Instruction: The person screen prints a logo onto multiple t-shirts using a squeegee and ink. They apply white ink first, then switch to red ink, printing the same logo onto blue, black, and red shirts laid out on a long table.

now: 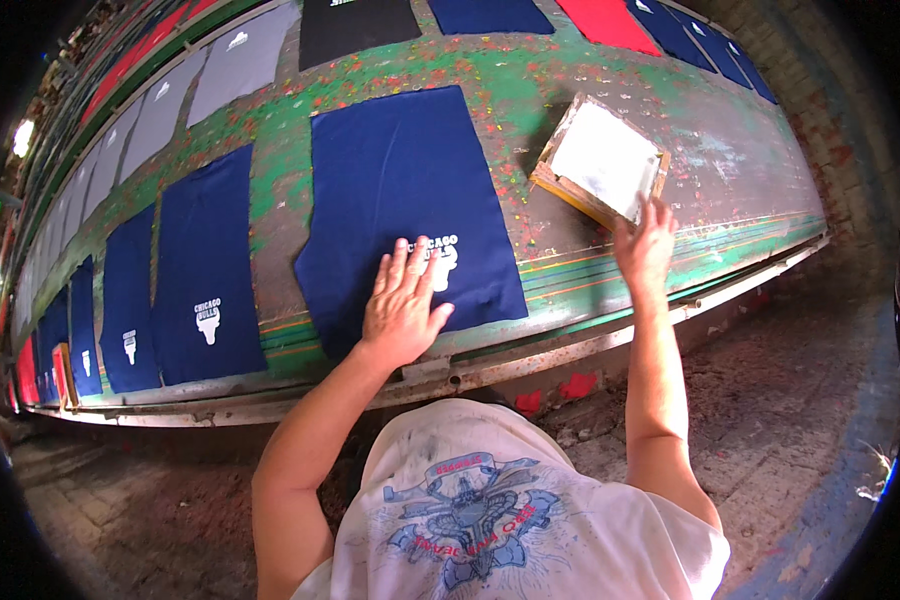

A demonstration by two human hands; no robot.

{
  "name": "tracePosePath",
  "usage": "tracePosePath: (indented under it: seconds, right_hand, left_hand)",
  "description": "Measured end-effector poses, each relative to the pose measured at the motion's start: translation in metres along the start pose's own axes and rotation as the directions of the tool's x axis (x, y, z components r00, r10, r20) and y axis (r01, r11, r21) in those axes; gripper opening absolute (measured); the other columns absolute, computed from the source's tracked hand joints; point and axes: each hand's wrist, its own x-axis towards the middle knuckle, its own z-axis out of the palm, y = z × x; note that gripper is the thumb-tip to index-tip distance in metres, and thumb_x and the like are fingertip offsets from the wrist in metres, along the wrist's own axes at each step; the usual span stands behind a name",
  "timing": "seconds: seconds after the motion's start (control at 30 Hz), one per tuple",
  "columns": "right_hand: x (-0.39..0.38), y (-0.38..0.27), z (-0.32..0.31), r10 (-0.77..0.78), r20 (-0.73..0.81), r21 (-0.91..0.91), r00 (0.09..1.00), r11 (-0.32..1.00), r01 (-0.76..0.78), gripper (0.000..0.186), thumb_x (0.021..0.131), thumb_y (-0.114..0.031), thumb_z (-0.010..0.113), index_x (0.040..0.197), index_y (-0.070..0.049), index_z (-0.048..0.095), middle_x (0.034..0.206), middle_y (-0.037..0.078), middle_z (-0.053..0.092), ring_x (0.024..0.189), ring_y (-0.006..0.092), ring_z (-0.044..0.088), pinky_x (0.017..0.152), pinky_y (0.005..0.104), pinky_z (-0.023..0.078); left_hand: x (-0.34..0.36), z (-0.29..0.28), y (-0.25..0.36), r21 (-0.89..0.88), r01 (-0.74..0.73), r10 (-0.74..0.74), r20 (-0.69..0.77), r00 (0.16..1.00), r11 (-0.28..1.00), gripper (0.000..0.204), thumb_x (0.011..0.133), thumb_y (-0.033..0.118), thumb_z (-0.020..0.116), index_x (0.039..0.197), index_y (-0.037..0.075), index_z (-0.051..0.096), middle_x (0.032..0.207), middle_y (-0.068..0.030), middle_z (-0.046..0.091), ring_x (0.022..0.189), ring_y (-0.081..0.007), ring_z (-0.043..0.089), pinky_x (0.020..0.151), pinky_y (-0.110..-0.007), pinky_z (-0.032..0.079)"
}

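Observation:
My left hand (402, 312) lies flat with its fingers stretched out on a navy blue cloth panel (395, 165). Its fingers cover part of the white print (447, 272) near the panel's front edge. To the right, my right hand (647, 252) is at the near right corner of a shallow wooden printing frame (578, 198). Thumb and fingers bend around that corner. White fills the inside of the frame, which sits at an angle on the table beside the panel.
A long, paint-spattered green table (280, 215) carries the panels. Several printed navy panels (205, 260) line up at left; grey panels (245, 60), a black panel (360, 35) and a red panel (610, 22) lie along the far side. A metal rail (760, 275) edges the near side.

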Motion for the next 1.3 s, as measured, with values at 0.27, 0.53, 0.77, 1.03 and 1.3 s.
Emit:
tracePosePath:
  seconds: [0.27,0.53,0.77,1.03,1.3]
  right_hand:
    - [0.039,0.097,0.071,0.419,0.264,0.347,0.869,0.799,-0.491,0.071,0.091,-0.025,0.085,0.153,0.004,0.063,0.135,0.032,0.075,0.123,0.0461,0.074,0.110,0.0503,0.058]
    - [0.037,0.086,0.093,0.630,0.128,0.602,0.766,0.565,-0.565,0.078,0.087,-0.002,0.080,0.161,0.006,0.055,0.129,0.020,0.079,0.114,0.0283,0.077,0.102,0.0403,0.060]
    - [0.017,0.020,0.023,0.397,0.105,0.813,0.912,0.494,-0.309,0.071,0.092,0.008,0.074,0.160,0.011,0.055,0.142,0.023,0.075,0.128,0.0272,0.074,0.111,0.0393,0.059]
    - [-0.068,-0.141,-0.004,0.135,0.401,0.829,0.906,0.368,-0.421,0.072,0.093,0.012,0.073,0.163,0.006,0.055,0.150,0.018,0.070,0.129,0.0230,0.073,0.111,0.0357,0.060]
    - [-0.106,-0.156,0.000,-0.017,0.402,0.761,0.915,0.562,-0.324,0.084,0.089,0.003,0.078,0.168,0.000,0.049,0.149,0.027,0.063,0.139,0.0451,0.059,0.124,0.0494,0.046]
  left_hand:
    - [0.014,0.015,0.018,0.081,-0.116,0.107,0.108,0.988,0.990,0.089,0.106,0.067,0.063,0.175,0.014,0.044,0.187,-0.0179,0.027,0.172,-0.0447,0.024,0.140,-0.064,0.015]
    - [0.016,0.013,0.015,0.002,-0.298,0.292,0.193,0.937,0.955,0.083,0.109,0.071,0.055,0.175,0.022,0.046,0.186,-0.0141,0.032,0.174,-0.0414,0.021,0.140,-0.065,0.015]
    - [-0.001,-0.006,-0.010,-0.531,-0.164,-0.103,-0.438,0.893,0.831,0.063,0.099,0.008,0.083,0.157,0.000,0.061,0.159,-0.0225,0.064,0.146,-0.0422,0.062,0.123,-0.050,0.048]
    - [-0.023,-0.013,-0.013,-0.970,-0.112,-0.574,-0.219,0.789,0.217,0.065,0.106,-0.004,0.076,0.166,-0.003,0.049,0.148,-0.0173,0.068,0.134,-0.0197,0.068,0.112,-0.035,0.057]
    - [-0.059,0.005,-0.009,-0.874,0.179,-0.673,-0.203,0.711,0.453,0.074,0.094,-0.012,0.068,0.165,-0.002,0.051,0.148,-0.0156,0.068,0.131,-0.0205,0.069,0.112,-0.035,0.055]
